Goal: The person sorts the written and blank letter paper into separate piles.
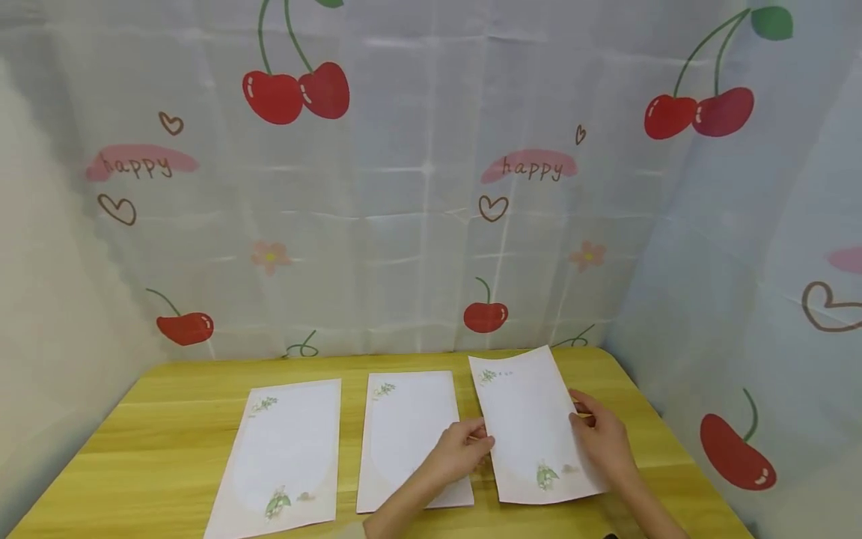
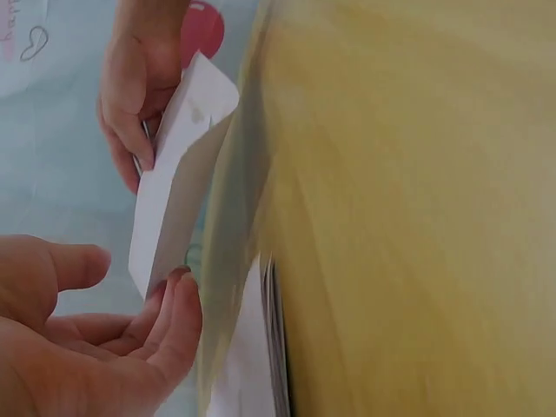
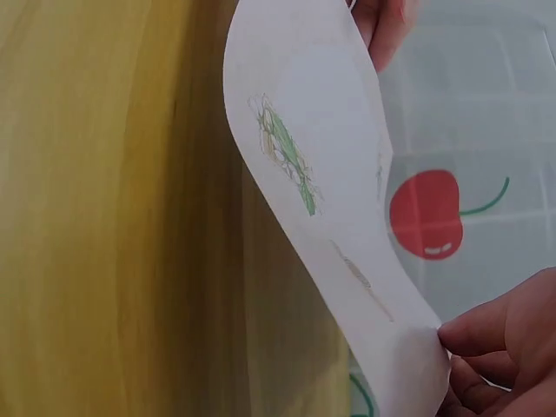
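A sheet of letter paper point(image 1: 525, 427) with a green floral print is raised at a tilt above the right part of the table, its edges curling. My right hand point(image 1: 602, 445) pinches its right edge, thumb in front and fingers behind; the right wrist view shows the thumb point(image 3: 478, 334) on the paper. At the opposite edge is my left hand point(image 1: 458, 453). In the left wrist view its fingers point(image 2: 178, 321) touch the sheet's edge from behind, while the thumb point(image 2: 82, 265) stands apart from the paper.
A stack of matching sheets point(image 1: 411, 427) lies in the middle, partly under my left forearm. Farther left lies more of the same paper point(image 1: 289, 449). All rest on a yellow wood-grain table point(image 1: 168, 404), backed by a cherry-print curtain point(image 1: 404, 224) that continues along the right side.
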`<state>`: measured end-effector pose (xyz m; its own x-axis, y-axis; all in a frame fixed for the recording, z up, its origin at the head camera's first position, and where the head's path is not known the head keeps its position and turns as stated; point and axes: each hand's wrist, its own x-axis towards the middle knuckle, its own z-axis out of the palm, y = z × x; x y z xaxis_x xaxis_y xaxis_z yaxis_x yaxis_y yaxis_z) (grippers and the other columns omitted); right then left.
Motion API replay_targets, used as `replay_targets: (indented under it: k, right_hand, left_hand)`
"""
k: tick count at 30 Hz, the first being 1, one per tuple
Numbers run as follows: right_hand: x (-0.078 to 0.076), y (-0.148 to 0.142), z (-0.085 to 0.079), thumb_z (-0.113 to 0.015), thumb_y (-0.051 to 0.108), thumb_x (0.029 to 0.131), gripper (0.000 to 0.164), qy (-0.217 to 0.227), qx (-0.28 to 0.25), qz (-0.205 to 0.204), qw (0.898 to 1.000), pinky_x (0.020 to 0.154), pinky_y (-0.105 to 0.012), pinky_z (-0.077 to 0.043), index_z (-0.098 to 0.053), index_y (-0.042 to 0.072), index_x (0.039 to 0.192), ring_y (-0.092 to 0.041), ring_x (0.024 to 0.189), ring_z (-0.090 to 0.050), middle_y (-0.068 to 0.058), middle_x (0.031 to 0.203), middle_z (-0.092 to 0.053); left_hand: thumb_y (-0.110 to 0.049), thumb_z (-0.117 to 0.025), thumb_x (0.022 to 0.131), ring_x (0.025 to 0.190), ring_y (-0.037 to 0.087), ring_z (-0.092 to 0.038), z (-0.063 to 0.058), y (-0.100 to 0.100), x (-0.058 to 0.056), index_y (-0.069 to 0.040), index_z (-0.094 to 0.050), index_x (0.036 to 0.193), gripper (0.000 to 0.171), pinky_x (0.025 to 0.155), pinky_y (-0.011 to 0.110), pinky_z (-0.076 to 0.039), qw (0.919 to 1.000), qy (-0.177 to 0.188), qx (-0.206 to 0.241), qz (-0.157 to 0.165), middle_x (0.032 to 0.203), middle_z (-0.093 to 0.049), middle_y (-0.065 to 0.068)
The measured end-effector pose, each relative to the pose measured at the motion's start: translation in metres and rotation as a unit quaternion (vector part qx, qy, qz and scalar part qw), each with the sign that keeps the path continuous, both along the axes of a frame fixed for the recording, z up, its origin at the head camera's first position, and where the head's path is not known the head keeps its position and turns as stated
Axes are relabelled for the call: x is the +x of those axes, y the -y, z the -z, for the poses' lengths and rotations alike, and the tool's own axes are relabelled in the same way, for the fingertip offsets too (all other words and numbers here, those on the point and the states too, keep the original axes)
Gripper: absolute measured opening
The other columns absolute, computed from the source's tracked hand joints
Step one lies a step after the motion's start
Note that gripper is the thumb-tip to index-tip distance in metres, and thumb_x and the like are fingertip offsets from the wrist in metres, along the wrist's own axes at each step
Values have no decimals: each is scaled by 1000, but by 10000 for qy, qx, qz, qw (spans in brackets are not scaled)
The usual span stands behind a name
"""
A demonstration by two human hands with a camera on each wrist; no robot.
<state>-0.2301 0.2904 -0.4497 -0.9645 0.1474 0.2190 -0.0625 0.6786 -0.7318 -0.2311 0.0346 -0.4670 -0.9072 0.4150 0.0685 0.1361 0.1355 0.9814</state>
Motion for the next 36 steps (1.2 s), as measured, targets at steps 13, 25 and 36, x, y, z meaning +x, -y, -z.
replay_targets:
  k: [13, 25, 36]
  right_hand:
    - [4, -45, 19, -60, 8, 95, 44, 565, 483, 278, 9968, 81, -42, -51, -52, -15, 132, -37, 96, -61, -31, 115, -61]
    - [2, -52, 27, -68, 23, 91, 43, 941, 1270, -3, 9874, 70, -44, -46, -62, -17, 106, -27, 74, -52, -16, 80, -59]
    - [-2, -14, 21, -71, 23, 91, 52, 353, 1411, -259, 9890, 80, -53, -48, -57, -15, 124, -36, 92, -58, -24, 106, -61]
  left_hand:
    - [-14, -63, 95, 52, 9, -39, 3, -48, 6, -11, -46, 71, 30, 46, 22, -30, 9990, 190, -337, 240, 63, -46, -4]
    - [-19, -66, 93, 43, 8, -28, 5, -46, 6, -10, -42, 60, 41, 40, 21, -22, 9912, -41, -1298, 274, 56, -37, -4]
    - [-27, -65, 95, 72, 11, -54, -6, 1, 9, 11, -64, 111, 41, 62, 27, -48, 9801, -650, -1830, 415, 88, -60, 3]
